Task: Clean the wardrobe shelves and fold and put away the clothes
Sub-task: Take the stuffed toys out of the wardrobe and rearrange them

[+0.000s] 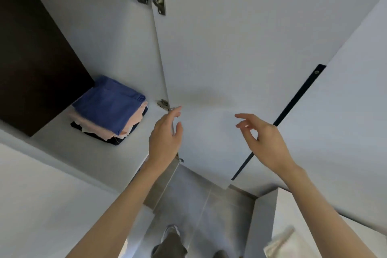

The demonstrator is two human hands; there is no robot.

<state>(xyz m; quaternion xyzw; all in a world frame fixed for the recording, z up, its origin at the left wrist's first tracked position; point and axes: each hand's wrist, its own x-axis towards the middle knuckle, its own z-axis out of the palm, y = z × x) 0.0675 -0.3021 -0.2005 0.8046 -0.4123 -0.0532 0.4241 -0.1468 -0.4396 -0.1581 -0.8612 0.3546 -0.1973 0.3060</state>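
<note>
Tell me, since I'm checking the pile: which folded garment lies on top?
The blue garment is on top. The pale pink one lies beneath it, and the dark navy one sits lowest, on the shelf.

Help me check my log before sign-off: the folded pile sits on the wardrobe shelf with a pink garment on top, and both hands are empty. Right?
Not quite: the head view shows a blue garment on top, with the pink garment under it. The pile does sit on the shelf, and the left hand and right hand are empty.
</note>
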